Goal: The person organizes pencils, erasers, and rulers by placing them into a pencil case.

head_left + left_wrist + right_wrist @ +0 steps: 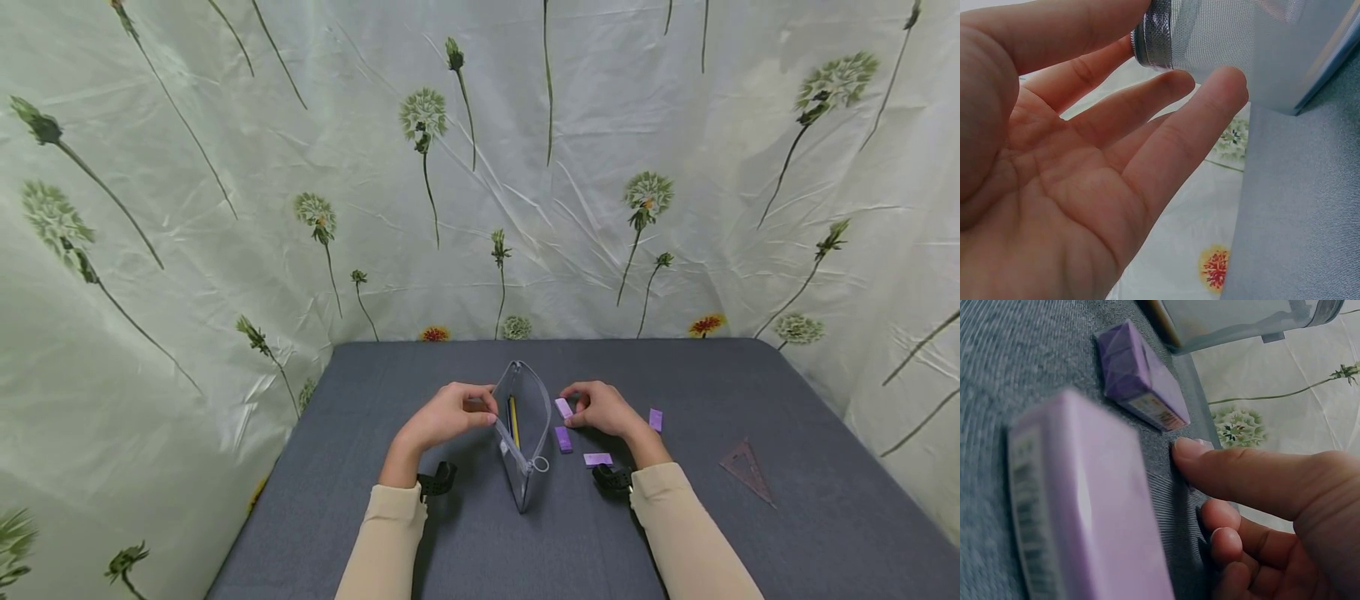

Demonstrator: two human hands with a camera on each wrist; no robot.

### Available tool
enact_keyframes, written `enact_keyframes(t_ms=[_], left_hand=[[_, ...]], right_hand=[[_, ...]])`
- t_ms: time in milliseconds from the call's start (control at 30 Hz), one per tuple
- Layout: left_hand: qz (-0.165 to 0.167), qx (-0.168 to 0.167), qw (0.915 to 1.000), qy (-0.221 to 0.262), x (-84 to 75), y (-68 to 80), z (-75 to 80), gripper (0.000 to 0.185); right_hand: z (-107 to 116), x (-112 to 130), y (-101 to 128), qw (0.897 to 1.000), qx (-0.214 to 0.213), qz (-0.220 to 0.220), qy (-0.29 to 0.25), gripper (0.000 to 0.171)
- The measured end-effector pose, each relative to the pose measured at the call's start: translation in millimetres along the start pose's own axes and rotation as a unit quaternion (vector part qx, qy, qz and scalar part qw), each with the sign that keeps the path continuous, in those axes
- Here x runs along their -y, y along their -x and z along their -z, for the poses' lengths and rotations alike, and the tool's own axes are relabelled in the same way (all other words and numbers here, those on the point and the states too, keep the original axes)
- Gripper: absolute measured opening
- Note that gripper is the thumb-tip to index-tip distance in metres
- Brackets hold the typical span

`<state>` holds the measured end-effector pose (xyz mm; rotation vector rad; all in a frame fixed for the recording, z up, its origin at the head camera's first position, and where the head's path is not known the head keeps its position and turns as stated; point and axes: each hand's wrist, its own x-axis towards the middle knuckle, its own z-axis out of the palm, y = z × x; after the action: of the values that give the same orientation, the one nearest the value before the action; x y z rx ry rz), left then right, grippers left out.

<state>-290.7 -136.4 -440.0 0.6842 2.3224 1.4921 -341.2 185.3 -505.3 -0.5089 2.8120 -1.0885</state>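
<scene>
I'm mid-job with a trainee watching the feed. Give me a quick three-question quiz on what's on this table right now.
1. True or false: the pencil case stands open with a yellow pencil inside.
2. Which hand holds the case's rim? A) left hand B) right hand C) neither
3. Fill in: the brown thing lying to the right on the grey table is a ____.

Key
1. True; it gapes open at the top.
2. A; the left hand's fingers pinch its left edge, while the right hand holds a pale purple eraser.
3. Set square. Three more purple erasers lie near the right hand.
</scene>
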Motion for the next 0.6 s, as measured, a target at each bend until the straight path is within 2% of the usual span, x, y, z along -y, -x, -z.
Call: enact_keyframes(t_ms=[367, 600], left_hand=[[-0.004, 0.0, 1.0, -0.005, 0.2, 0.3, -0.5, 0.007], [-0.009, 0.001, 0.9999, -0.011, 0.1, 1.2, -0.3, 0.009]], right_hand=[[6.7, 5.9, 3.6, 1.0, -0.006, -0.008, 0.001, 0.045], [12.7, 14.0, 5.7, 1.0, -0.027, -0.008, -0.003, 0.043]])
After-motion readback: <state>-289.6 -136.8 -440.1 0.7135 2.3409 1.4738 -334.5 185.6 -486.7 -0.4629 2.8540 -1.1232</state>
